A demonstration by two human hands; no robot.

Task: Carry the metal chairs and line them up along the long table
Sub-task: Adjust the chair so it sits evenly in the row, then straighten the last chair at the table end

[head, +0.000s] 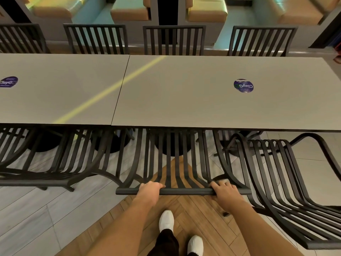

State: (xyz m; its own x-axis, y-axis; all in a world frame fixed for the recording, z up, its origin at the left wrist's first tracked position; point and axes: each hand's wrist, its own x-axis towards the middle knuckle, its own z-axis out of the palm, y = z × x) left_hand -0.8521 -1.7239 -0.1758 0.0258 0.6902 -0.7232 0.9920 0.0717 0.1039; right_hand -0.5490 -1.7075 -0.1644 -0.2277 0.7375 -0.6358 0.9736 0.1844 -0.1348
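Note:
A black slatted metal chair [174,159] stands straight in front of me, its seat tucked under the near edge of the long grey table [166,93]. My left hand [150,187] and my right hand [224,188] both grip its top back rail, about a shoulder's width apart. To its left another metal chair [60,163] stands against the table. On the right a third metal chair [287,182] stands turned at an angle, farther out from the table edge.
Several more black chairs [174,40] line the far side of the table, with padded booth seats [129,10] behind them. Purple round stickers [243,85] lie on the tabletop. My white shoes [166,220] stand on the wooden floor strip.

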